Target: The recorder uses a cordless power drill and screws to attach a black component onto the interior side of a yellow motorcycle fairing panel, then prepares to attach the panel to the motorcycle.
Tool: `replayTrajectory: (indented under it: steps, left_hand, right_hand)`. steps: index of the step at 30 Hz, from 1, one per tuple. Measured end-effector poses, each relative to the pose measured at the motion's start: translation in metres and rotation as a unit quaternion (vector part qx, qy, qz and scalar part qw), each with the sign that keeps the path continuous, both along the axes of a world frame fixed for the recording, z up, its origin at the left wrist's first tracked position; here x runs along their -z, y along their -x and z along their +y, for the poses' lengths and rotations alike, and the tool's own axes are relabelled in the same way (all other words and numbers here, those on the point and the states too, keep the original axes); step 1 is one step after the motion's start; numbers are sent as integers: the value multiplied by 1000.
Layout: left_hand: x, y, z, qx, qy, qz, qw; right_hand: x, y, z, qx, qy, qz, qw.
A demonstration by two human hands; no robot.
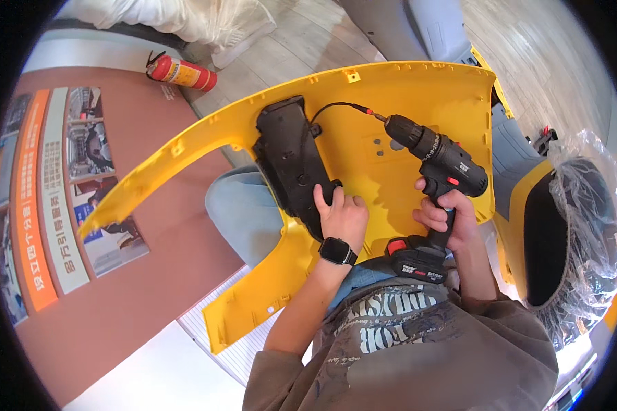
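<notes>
"Where's the black box (291, 157)?"

"Inside the yellow panel (408, 85), running down from near its top edge beside the cutout. The left hand (343, 218) rests fingers on its lower end; whether they pinch, I can't tell. The right hand (463, 220) grips the drill (452, 164)."

"Risks?"

"That thin, bendy shaft (360, 107) arches tightly; tilting the drill could make it slip off."

"Surfaces?"

"Panel: smooth, curved, plastic-looking. Box: dull, long, uneven."

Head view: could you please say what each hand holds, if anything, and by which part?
The right hand holds the drill by its handle; the left hand touches the black part, its grip unclear.
</notes>
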State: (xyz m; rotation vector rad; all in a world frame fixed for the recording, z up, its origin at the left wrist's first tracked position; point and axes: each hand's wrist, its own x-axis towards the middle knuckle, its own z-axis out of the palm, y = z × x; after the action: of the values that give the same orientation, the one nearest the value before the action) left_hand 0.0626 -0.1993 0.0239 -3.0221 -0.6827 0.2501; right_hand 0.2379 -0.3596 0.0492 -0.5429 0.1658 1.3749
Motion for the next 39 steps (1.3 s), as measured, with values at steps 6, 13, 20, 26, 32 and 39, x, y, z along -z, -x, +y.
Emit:
replayTrajectory:
  steps: [6, 13, 20, 26, 32, 39]
  left_hand:
    - [2, -10, 2, -3, 12, 10, 1000]
    - [-13, -3, 5, 2, 47, -70, 996]
    - [-23, -5, 11, 7, 20, -54, 998]
    - [-27, 16, 7, 38, -1, -131, 991]
    - [-46, 38, -9, 55, 176, -141, 973]
    - [-55, 29, -17, -64, 362, -132, 921]
  right_hand:
    - [-20, 0, 9, -10, 44, -40, 998]
    - [-16, 2, 5, -22, 8, -54, 998]
    - [-34, 10, 7, -14, 0, -61, 998]
    - [-32, 24, 1, -9, 16, -49, 999]
    - [6, 26, -11, -30, -26, 1, 999]
    - [34, 20, -17, -101, -85, -13, 991]
